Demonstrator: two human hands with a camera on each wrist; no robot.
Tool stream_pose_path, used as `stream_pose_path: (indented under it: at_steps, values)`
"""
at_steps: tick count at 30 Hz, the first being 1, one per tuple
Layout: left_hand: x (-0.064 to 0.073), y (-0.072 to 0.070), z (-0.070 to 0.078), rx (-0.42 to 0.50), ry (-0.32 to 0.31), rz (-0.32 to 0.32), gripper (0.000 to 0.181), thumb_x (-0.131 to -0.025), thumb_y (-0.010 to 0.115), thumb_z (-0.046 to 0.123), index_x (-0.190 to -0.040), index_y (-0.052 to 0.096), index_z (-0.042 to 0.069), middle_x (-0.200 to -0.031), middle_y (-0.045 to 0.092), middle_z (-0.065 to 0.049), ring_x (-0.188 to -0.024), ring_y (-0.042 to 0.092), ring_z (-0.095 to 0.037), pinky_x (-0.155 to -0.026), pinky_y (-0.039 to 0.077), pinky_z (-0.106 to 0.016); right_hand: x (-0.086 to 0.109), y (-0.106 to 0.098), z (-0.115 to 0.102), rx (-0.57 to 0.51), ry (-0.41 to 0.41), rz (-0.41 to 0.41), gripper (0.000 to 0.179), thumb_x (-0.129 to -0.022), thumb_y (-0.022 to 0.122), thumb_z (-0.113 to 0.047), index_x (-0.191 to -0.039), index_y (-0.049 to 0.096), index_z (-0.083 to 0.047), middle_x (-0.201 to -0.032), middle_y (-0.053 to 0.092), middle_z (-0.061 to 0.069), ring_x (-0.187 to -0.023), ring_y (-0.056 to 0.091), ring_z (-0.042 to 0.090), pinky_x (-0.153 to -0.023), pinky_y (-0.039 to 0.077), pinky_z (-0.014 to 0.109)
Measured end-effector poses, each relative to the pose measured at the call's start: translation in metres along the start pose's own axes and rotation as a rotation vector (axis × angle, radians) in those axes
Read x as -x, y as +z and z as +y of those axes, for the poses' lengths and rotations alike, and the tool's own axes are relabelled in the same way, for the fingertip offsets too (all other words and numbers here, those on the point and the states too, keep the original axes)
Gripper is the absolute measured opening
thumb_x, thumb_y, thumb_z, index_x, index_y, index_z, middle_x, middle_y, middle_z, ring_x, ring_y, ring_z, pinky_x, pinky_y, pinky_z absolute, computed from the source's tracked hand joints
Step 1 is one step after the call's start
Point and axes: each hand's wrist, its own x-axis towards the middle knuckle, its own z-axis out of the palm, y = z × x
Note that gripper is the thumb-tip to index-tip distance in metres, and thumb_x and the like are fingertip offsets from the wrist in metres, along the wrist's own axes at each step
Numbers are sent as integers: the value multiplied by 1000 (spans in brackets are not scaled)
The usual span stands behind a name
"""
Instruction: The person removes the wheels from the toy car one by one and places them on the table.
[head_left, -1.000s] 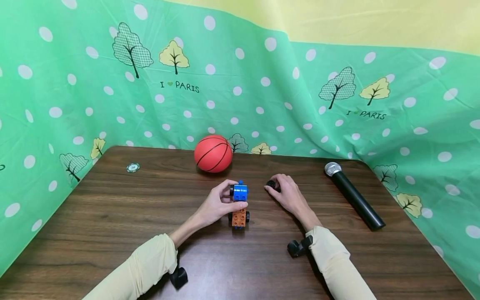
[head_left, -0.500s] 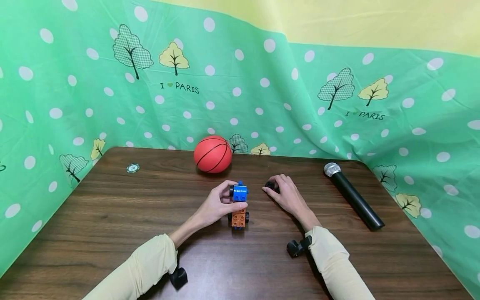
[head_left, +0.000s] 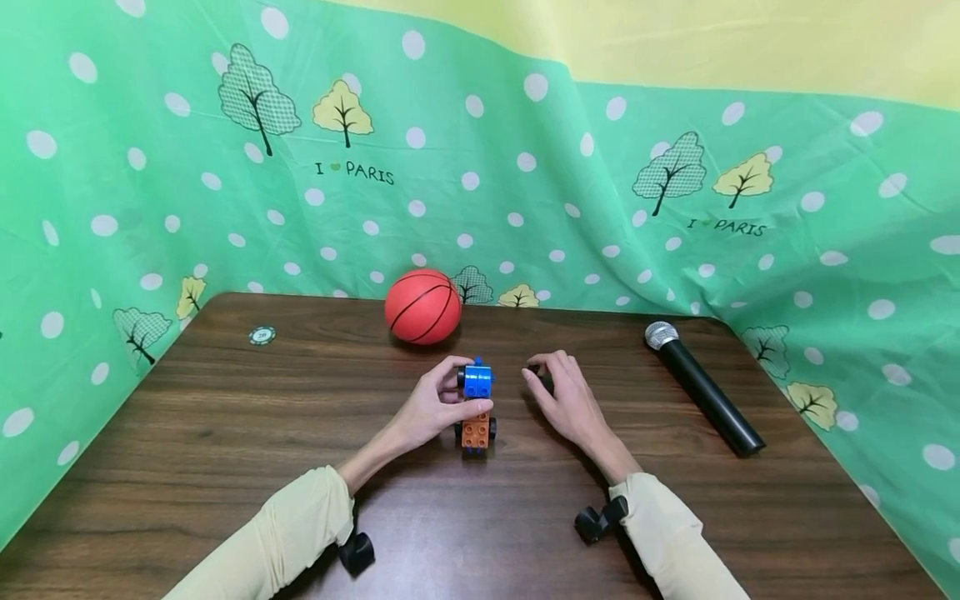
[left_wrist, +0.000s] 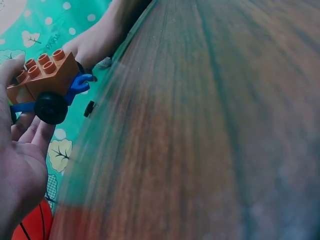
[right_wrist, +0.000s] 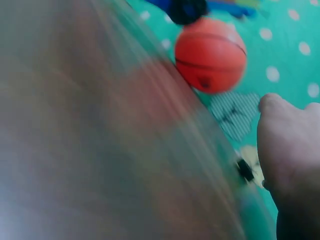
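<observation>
In the head view, my left hand [head_left: 438, 406] grips a toy vehicle [head_left: 477, 429] built of blue and orange bricks, with black wheels. Its orange studded block [left_wrist: 47, 72] and a black wheel [left_wrist: 51, 108] show clearly in the left wrist view. To the right, my right hand [head_left: 572, 402] hovers low over the table, thumb and forefinger spread apart. A small black piece [left_wrist: 89, 108], perhaps a loose wheel, lies on the table beneath it. The right wrist view shows that black piece [right_wrist: 245, 170] apart from the hand; in the head view the fingers partly hide it.
A red basketball [head_left: 423, 307] sits at the back of the brown table [head_left: 225, 467]. A black microphone [head_left: 705, 389] with a silver head lies at the right. At the back left is a poker chip [head_left: 262, 335]. A green dotted curtain [head_left: 420, 192] hangs behind.
My right thumb and forefinger have spread from around the black piece, and the hand has shifted slightly left, covering more of it. My left hand still grips the toy vehicle in about the same place.
</observation>
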Motion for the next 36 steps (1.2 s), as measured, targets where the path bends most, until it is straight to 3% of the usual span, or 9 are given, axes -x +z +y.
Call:
stream_pose_path:
  at_steps: [4, 9, 16, 20, 25, 31, 36]
  values:
    - [0, -3, 1, -17, 2, -3, 55, -91, 78, 6, -138, 50, 1, -116, 70, -17, -97, 72, -23, -89, 58, -36, 11, 2, -22, -82, -18, -46, 16, -104, 63, -18, -116, 67, -7, -99, 61, 1, -92, 54, 19, -78, 47, 39]
    - [-1, -5, 2, 8, -5, 3, 60, -92, 77, 7, -143, 44, 4, -119, 68, -21, -100, 71, -27, -89, 58, -37, 21, 4, -48, -180, -6, -115, 18, -108, 56, -17, -118, 67, -7, -107, 66, 2, -99, 60, 16, -82, 53, 41]
    - [-1, -5, 0, 100, -54, 28, 67, -94, 74, 6, -147, 32, 6, -119, 67, -29, -101, 71, -29, -86, 58, -35, 30, 12, -72, -324, 80, -203, 22, -111, 50, -22, -122, 66, -10, -100, 63, -3, -90, 60, 12, -79, 52, 36]
    - [0, -4, 1, 107, -64, 46, 69, -94, 75, 11, -148, 31, 6, -123, 65, -31, -101, 71, -27, -87, 57, -33, 31, 16, -78, -360, 116, -201, 22, -111, 49, -21, -123, 65, -10, -101, 64, -3, -93, 60, 14, -83, 51, 36]
    - [0, -2, 1, 109, -94, 75, 67, -92, 79, 18, -143, 37, 3, -122, 68, -23, -100, 70, -24, -88, 56, -32, 31, 16, -79, -425, 164, -198, 23, -112, 47, -20, -125, 64, -10, -102, 64, -2, -94, 59, 15, -85, 49, 35]
    - [0, 1, 3, 165, -110, 118, 48, -91, 78, 10, -129, 54, -8, -111, 71, -17, -96, 71, -19, -89, 57, -30, 30, 14, -83, -466, 206, -177, 25, -113, 46, -20, -125, 64, -10, -98, 63, 0, -92, 58, 18, -83, 48, 33]
    - [0, -1, 1, 188, -111, 115, 50, -90, 79, 9, -131, 59, -11, -108, 72, -15, -94, 71, -18, -88, 57, -30, 29, 17, -89, -513, 279, -131, 25, -112, 49, -22, -122, 67, -9, -93, 63, 2, -86, 59, 19, -76, 49, 31]
